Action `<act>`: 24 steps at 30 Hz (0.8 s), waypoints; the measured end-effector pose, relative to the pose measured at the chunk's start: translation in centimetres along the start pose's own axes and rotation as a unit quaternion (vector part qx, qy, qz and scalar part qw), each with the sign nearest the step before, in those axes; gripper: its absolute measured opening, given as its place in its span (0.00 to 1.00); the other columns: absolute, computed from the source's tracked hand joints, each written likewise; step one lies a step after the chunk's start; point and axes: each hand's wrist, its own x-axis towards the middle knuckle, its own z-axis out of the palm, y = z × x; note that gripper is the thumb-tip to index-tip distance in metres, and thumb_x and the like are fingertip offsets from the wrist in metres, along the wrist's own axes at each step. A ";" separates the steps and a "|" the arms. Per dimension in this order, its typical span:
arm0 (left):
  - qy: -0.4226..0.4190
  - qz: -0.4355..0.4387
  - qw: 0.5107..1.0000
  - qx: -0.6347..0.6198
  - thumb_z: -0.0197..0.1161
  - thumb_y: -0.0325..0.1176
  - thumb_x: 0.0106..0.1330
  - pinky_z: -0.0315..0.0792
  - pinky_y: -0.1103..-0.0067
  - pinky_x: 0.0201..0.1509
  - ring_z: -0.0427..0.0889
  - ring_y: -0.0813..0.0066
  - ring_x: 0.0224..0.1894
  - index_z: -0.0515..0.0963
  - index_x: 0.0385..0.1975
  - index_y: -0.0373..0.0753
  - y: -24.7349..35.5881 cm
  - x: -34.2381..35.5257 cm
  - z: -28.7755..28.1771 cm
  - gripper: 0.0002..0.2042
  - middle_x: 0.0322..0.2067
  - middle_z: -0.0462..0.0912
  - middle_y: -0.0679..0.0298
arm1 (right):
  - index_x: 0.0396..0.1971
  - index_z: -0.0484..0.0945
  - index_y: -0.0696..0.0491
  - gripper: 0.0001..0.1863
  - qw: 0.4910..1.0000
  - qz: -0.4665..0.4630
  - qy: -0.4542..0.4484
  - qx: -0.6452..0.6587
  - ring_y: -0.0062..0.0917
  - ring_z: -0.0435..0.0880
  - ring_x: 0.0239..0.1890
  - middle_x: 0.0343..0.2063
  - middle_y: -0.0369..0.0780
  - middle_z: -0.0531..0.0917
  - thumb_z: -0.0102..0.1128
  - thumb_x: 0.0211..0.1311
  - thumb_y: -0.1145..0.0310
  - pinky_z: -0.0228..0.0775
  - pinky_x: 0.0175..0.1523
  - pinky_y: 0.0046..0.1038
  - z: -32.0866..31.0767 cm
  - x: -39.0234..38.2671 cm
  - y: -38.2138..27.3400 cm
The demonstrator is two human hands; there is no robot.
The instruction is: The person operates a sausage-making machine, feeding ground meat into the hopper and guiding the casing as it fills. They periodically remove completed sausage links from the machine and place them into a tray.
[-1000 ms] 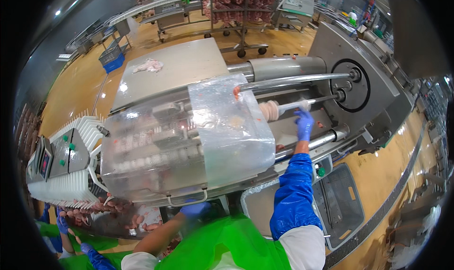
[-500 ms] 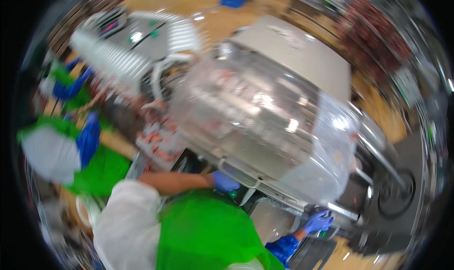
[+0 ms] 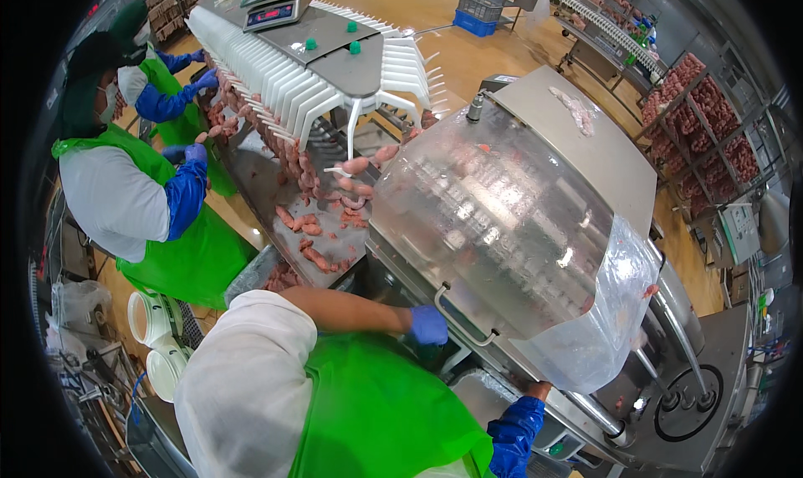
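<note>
My left hand (image 3: 428, 324), in a blue-purple glove, is beside the front edge of a large metal machine (image 3: 577, 114), close to a bent metal handle (image 3: 456, 315) on its clear cover (image 3: 468, 202). Its fingers are turned away and I cannot see what they touch. A blue sleeve covers my right forearm. Only the wrist of my right hand (image 3: 540, 389) shows below the machine's front edge, near a hanging plastic sheet (image 3: 606, 311); the fingers are hidden. Between my hands sits a grey tray (image 3: 489, 398).
At left, sausage links (image 3: 314, 256) lie on a metal table (image 3: 272, 185). White hooked arms (image 3: 318, 114) surround a conveyor carrying a scale (image 3: 274, 11). Two co-workers in green aprons (image 3: 188, 256) handle links there. White buckets (image 3: 166, 369) stand at lower left; a sausage rack (image 3: 698, 135) stands far right.
The view has sharpened and shifted, placing the machine farther right. My right hand, earlier visible in its glove with fingers extended, is now mostly hidden at the machine's edge. My left hand remains near the handle.
</note>
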 end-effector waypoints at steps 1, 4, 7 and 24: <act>-0.003 -0.003 1.000 -0.006 0.58 0.40 0.53 0.76 0.61 0.35 0.84 0.52 0.33 0.84 0.29 0.44 -0.1 0.0 0.0 0.11 0.28 0.84 0.55 | 0.49 0.77 0.56 0.32 1.000 -0.005 -0.006 0.007 0.46 0.73 0.54 0.51 0.51 0.78 0.61 0.52 0.44 0.59 0.59 0.46 1.0 0.1 0.7; -0.016 -0.005 1.000 -0.025 0.59 0.39 0.52 0.76 0.60 0.34 0.84 0.51 0.32 0.84 0.27 0.43 0.0 -0.4 -0.3 0.10 0.27 0.84 0.55 | 0.48 0.77 0.56 0.32 0.997 -0.048 0.017 0.051 0.46 0.73 0.54 0.50 0.50 0.78 0.62 0.51 0.45 0.59 0.59 0.45 3.3 -1.7 2.2; 0.003 0.009 1.000 -0.003 0.60 0.39 0.51 0.76 0.60 0.34 0.84 0.51 0.32 0.84 0.27 0.43 0.4 -0.7 -0.8 0.10 0.27 0.84 0.55 | 0.48 0.77 0.55 0.31 0.982 -0.107 0.111 0.107 0.47 0.74 0.53 0.49 0.50 0.79 0.63 0.50 0.46 0.59 0.58 0.45 3.3 -5.7 0.9; -0.212 -0.159 0.646 -0.716 0.46 0.58 0.72 0.79 0.71 0.45 0.84 0.65 0.37 0.77 0.50 0.39 -0.3 -6.4 0.3 0.27 0.41 0.83 0.59 | 0.34 0.82 0.59 0.13 0.845 0.141 0.244 0.455 0.28 0.82 0.33 0.27 0.44 0.84 0.61 0.60 0.63 0.74 0.42 0.31 -0.1 -24.2 -20.1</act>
